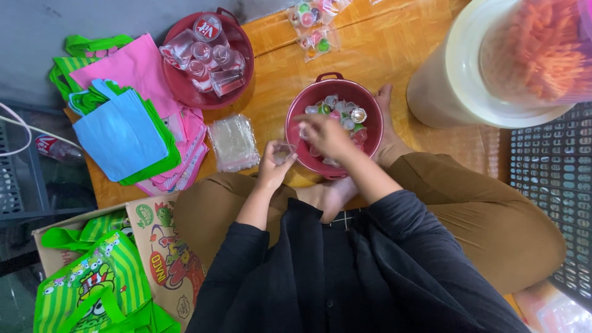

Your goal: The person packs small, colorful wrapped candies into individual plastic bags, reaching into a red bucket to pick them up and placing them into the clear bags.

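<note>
I sit cross-legged on a wooden floor. My left hand (274, 161) pinches a small clear plastic bag (285, 150) just left of a dark red bucket (333, 86). My right hand (324, 134) reaches into that bucket, fingers curled among several small jelly cups (345, 114) with coloured fillings. Whether the fingers have one in their grip is blurred. A stack of clear empty bags (233, 143) lies flat on the floor to the left of my left hand.
A second dark red bucket (237, 43) at the back holds sealed water cups (203, 52). Pink, blue and green tote bags (126, 117) pile at left. Filled jelly packets (311, 28) lie at the back. A large clear jar of orange straws (518, 58) stands right. A cardboard box (163, 253) sits lower left.
</note>
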